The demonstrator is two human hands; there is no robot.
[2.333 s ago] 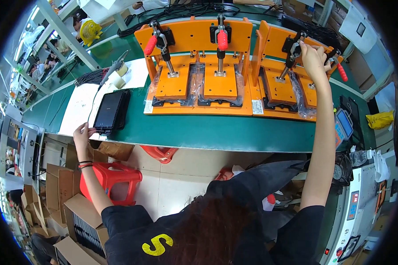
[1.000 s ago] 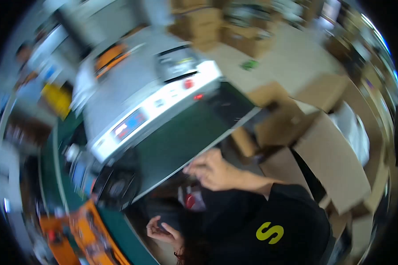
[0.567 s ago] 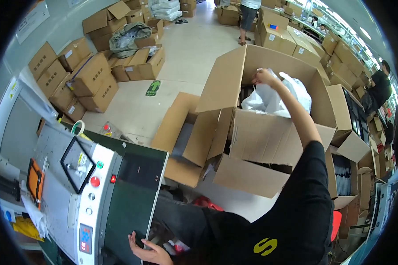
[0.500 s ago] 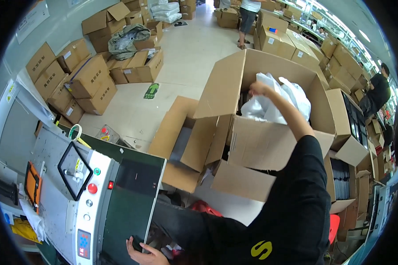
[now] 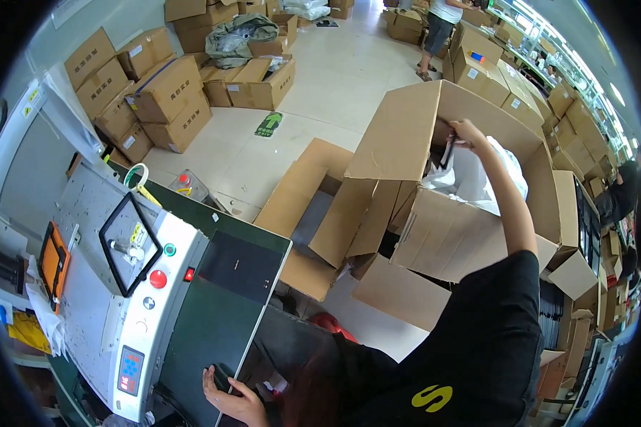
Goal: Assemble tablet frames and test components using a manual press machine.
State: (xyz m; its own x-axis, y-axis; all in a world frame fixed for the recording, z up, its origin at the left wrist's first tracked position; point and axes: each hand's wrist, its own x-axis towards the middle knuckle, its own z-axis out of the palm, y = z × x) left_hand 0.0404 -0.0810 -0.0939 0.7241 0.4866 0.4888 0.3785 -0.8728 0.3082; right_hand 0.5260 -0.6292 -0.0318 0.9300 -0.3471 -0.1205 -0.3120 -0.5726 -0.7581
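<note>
Around the right hand (image 5: 467,135), and well up and to the right of the left hand (image 5: 231,397), a large open brown cardboard carton (image 5: 452,235), much nearer the right hand, with mouth upward and flaps folded outward. Up and left of the left hand, a grey flat-bedded machine with a white control panel (image 5: 96,299). Beneath the left hand, a dark-green tabletop with a pale edge (image 5: 206,317). Between the hands, a smaller open brown carton (image 5: 342,220) with a dark grey interior. Right of the right hand, another open brown carton (image 5: 566,213) with shiny black flat panels (image 5: 586,220) inside. Close below the right hand, inside the large carton, crumpled white plastic bags (image 5: 470,183). By the table edge, the left hand, with fingers and thumb partly spread about a dark shape (image 5: 222,381); cannot tell whether holding anything. At the large carton's mouth, the right hand, with fingers pinched on a thin dark piece (image 5: 449,151): just below those fingers, long axis steeply down and slightly left; cannot tell whether a strip or a panel's edge.
</note>
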